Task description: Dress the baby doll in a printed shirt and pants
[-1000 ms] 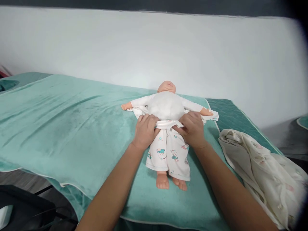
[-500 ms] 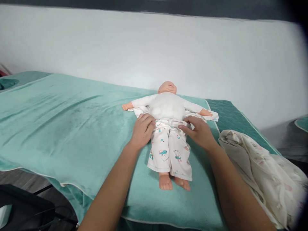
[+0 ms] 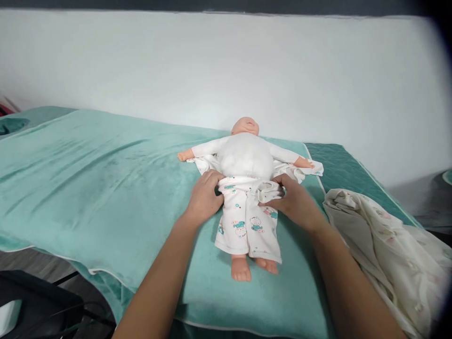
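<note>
Head camera shows the right hand (image 3: 294, 201) pinching a bunched fold at the waist of printed white trousers (image 3: 243, 228) worn by a baby doll (image 3: 246, 155) lying face-up on a mint-green blanket (image 3: 106, 202), while the left hand (image 3: 205, 198) touches the waist's opposite side, whether gripping I cannot tell.

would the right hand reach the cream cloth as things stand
Likely yes: the cream cloth lies beside the right forearm, nothing visible blocking it, though the right hand holds the trousers.

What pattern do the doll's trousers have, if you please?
White trousers with teal and pink cartoon prints, in the head view.
</note>
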Tool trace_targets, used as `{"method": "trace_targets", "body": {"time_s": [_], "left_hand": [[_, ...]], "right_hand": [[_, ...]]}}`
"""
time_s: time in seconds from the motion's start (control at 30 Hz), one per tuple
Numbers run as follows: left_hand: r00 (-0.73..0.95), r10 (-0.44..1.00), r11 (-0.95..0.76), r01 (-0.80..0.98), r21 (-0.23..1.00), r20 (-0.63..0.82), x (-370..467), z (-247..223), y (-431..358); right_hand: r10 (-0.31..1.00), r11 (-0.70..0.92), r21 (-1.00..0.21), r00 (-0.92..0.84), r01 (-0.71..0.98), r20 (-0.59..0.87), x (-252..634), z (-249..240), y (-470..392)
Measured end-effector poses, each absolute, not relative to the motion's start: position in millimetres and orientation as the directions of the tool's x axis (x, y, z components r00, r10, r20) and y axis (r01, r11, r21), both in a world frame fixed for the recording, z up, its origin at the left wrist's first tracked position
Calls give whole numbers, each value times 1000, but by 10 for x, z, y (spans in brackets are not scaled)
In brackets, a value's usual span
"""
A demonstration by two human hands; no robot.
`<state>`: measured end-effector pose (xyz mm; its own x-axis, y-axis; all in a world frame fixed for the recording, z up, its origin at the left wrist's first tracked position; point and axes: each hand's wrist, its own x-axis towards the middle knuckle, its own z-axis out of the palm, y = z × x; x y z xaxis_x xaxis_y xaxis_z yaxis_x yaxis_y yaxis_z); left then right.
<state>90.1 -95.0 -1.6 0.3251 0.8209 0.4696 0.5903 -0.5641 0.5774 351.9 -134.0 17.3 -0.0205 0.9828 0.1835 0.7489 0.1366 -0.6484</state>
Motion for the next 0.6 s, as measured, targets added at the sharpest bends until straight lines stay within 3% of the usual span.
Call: {"method": "trace_targets", "body": {"time_s": [0.3, 0.6], "left_hand": [[78, 870, -430, 601, 674, 486, 1135, 49, -827], [237, 840, -535, 515, 670, 488, 985, -39, -1084]], "right_hand": [[862, 192, -676, 206, 712, 462, 3327, 6, -1286], [889, 320, -673, 34, 667, 456, 3433, -34, -1373]]}}
